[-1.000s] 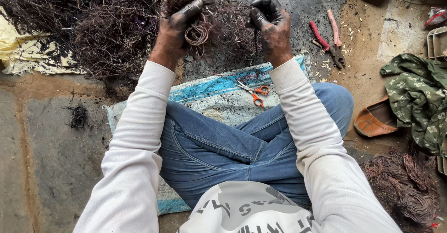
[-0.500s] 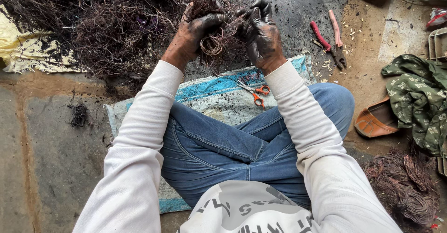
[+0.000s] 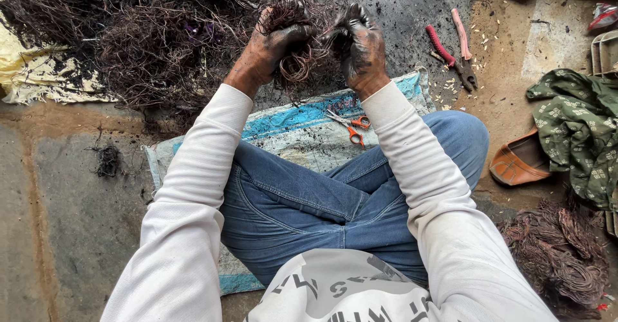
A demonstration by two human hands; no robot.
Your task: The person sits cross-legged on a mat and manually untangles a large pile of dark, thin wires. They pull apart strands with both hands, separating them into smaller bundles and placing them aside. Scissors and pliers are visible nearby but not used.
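**Sooty hands work a coil of wire above the lap**

The person sits cross-legged on a blue and white woven mat (image 3: 283, 125), both arms in white sleeves stretched forward. The left hand (image 3: 273, 48), blackened with soot, is closed around a small coil of thin wire (image 3: 297, 64), which hangs between the two hands just above the mat's far edge. The right hand (image 3: 359, 45), equally dirty, is curled shut beside it, its fingers (image 3: 344, 29) touching the coil's upper strands; whether it grips the coil firmly cannot be told.

Behind the hands lies a large tangled heap of dark wire (image 3: 148, 32) spread over the floor. Orange-handled scissors (image 3: 351, 125) rest on the mat near the right forearm. Red-handled pliers (image 3: 454, 48) lie on the floor to the right. Further right are a green patterned cloth (image 3: 573, 129), a brown shoe (image 3: 518, 161), and a bundle of coiled reddish wire (image 3: 560, 251).
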